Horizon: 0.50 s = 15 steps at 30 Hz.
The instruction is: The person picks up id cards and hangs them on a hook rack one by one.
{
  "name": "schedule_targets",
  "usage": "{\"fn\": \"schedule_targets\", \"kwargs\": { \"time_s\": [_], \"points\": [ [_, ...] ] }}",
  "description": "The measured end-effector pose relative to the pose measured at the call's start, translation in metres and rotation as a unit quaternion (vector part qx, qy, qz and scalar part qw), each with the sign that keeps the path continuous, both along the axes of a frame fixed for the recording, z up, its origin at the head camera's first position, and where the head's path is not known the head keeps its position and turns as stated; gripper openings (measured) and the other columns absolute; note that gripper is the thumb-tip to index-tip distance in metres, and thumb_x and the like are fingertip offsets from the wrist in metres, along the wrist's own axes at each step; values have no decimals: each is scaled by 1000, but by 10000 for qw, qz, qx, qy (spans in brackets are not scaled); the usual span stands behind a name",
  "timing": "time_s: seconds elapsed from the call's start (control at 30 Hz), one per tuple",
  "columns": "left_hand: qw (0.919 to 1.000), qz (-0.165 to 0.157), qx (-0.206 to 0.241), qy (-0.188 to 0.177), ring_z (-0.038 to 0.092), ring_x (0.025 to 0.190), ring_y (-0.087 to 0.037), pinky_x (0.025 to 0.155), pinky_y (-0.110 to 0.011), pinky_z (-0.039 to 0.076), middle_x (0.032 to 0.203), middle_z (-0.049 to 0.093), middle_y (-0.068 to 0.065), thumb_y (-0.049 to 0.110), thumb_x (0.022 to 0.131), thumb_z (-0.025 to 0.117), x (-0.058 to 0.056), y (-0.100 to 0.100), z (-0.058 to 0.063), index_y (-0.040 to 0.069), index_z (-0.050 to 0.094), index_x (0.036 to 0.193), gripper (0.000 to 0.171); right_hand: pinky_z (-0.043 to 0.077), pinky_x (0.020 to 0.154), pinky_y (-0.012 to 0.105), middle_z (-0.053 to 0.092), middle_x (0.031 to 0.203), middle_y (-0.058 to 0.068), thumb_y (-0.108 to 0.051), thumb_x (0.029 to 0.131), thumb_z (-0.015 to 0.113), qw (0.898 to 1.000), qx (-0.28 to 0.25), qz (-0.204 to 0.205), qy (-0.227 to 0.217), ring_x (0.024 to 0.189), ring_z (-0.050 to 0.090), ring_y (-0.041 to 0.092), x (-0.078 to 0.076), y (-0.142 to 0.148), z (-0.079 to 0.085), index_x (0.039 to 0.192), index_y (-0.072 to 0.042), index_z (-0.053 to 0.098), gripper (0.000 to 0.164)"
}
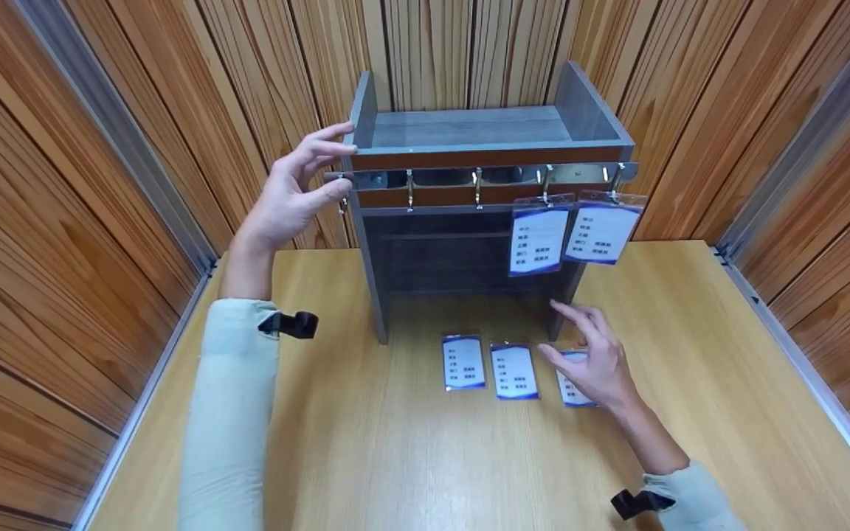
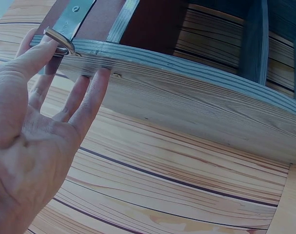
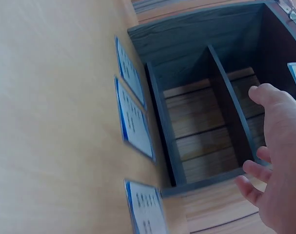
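Badges [image 1: 515, 372]: how many, and where?

Five. Three lie in a row on the wood-grained tabletop [image 1: 336, 428], in front of the shelf [image 1: 484, 150]; the one nearest the tabletop's right edge is partly hidden by the right hand [image 1: 593, 361]. The other two hang from the two rightmost hooks [image 1: 545, 181].

What are they like?

Flat, clear sleeves [image 1: 536, 269], each holding a white printed card [image 1: 539, 232] with blue borders.

And the shelf?

Grey, grained boards, with a dividing board [image 3: 226, 102] inside and a shiny metal rail [image 1: 576, 174] along its brown front. Striped wooden panelling [image 1: 764, 110] shows through it.

The hands?

The left hand [image 1: 296, 188] touches the shelf's left side, fingers spread and fairly straight, thumb at the rail's end. The right hovers by the rightmost tabletop badge, thumb and fingers well apart, holding nothing.
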<state>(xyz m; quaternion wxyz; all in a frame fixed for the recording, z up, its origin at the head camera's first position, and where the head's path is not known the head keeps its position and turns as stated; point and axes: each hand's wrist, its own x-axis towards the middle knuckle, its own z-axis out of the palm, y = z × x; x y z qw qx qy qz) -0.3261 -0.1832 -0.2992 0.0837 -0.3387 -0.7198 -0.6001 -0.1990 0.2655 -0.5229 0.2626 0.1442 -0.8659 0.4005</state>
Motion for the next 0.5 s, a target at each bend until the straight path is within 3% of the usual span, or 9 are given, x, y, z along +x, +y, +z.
{"fn": "schedule_targets", "kwargs": {
  "time_s": [0.1, 0.3, 0.37, 0.5],
  "points": [
    [10000, 4, -9, 13, 42, 168, -31, 135, -59, 39, 180, 44, -9, -2, 108, 67, 0, 0, -1, 10, 70, 144, 37, 46, 95, 6, 66, 143, 21, -9, 85, 96, 9999, 113, -32, -40, 128, 68, 28, 2, 9, -4, 153, -15, 69, 73],
    [10000, 31, -29, -33, 42, 168, -30, 134, -60, 39, 180, 44, -9, -2, 108, 67, 0, 0, 0, 10, 71, 144, 38, 56, 88, 22, 68, 139, 22, -9, 82, 98, 9992, 329, -233, -20, 126, 57, -3, 4, 24, -13, 148, -11, 73, 71],
    [10000, 42, -38, -33, 42, 168, -30, 134, -60, 39, 179, 44, -8, -2, 108, 67, 1, 0, 0, 10, 71, 144, 37, 59, 86, 27, 68, 139, 23, -9, 82, 99, 9989, 373, -283, -63, 126, 58, 1, 5, 28, -15, 147, -9, 73, 70],
    [10000, 43, -49, -1, 42, 168, -30, 135, -61, 39, 180, 44, -8, -2, 109, 67, 1, 0, 1, 10, 70, 144, 37, 54, 98, 28, 64, 143, 24, -10, 84, 97, 9984, 354, -348, -266, 131, 63, 27, 6, 32, -16, 148, -7, 72, 68]
  ]
}}
